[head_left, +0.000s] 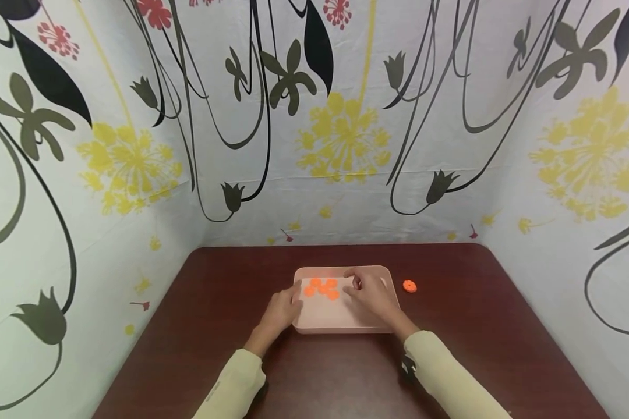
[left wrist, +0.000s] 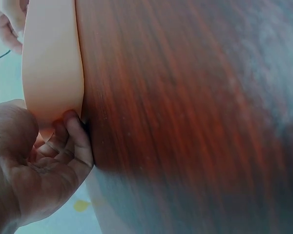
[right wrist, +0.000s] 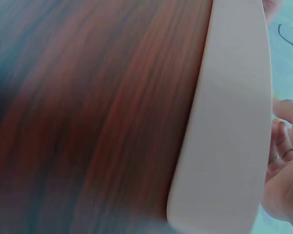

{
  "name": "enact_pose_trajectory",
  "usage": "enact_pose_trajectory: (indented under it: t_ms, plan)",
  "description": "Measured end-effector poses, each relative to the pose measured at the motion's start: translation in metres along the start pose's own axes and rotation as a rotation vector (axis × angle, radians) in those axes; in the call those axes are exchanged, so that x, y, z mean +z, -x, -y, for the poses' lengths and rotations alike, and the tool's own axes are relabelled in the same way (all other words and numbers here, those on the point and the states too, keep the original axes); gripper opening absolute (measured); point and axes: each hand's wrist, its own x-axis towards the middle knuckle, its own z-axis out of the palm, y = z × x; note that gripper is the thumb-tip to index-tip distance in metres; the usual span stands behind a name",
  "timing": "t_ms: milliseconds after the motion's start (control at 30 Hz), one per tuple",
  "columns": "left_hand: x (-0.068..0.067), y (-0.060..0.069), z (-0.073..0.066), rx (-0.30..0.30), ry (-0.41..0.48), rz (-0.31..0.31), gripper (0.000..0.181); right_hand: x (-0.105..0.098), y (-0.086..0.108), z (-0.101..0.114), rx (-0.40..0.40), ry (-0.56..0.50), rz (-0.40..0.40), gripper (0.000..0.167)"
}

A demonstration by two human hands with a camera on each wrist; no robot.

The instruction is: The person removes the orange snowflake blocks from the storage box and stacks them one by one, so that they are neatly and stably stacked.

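Note:
A pale pink tray (head_left: 340,320) lies on the table, with several flat orange pieces (head_left: 315,283) grouped in its left half. At the tray's left edge, my left hand (head_left: 283,308) grips the rim; the left wrist view shows its bent fingers (left wrist: 73,139) against the outer wall. My right hand (head_left: 369,294) hovers over the tray's right half, to the right of the pieces. Its thumb and index finger are apart, the other fingers are curled, and I see nothing between them. The right wrist view shows this hand (right wrist: 285,170) partly behind the tray wall, with a ring on one finger.
One orange piece with a scalloped edge (head_left: 409,286) lies on the dark red-brown table (head_left: 215,279), just right of the tray. Patterned white cloth (head_left: 314,203) stands around the table's back and sides.

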Motion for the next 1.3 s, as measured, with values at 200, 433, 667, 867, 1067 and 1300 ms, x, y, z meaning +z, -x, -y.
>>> enact_pose_trajectory:
  t_ms: [200,433,667,867,1067,1300]
  plan:
    - [-0.002,0.002,-0.002,0.024,0.003,0.002,0.058,0.017,0.0,0.003,0.1,-0.123,0.094,0.033]
    - [0.0,0.001,0.002,0.031,-0.021,0.007,0.058,0.03,-0.001,-0.001,0.134,-0.14,0.141,0.033]
    - [0.003,0.001,0.001,0.009,-0.039,0.012,0.059,0.033,-0.001,-0.003,0.187,-0.135,0.178,0.03]
    - [0.006,0.0,-0.002,0.011,-0.072,0.013,0.06,0.033,-0.002,-0.004,0.194,-0.08,0.182,0.03]
    - [0.005,-0.001,-0.003,-0.008,-0.074,0.004,0.06,0.034,-0.007,0.0,0.172,-0.036,0.164,0.027]
    - [0.002,-0.001,0.002,0.01,-0.054,0.017,0.061,0.038,-0.012,0.003,0.096,0.068,0.14,0.021]
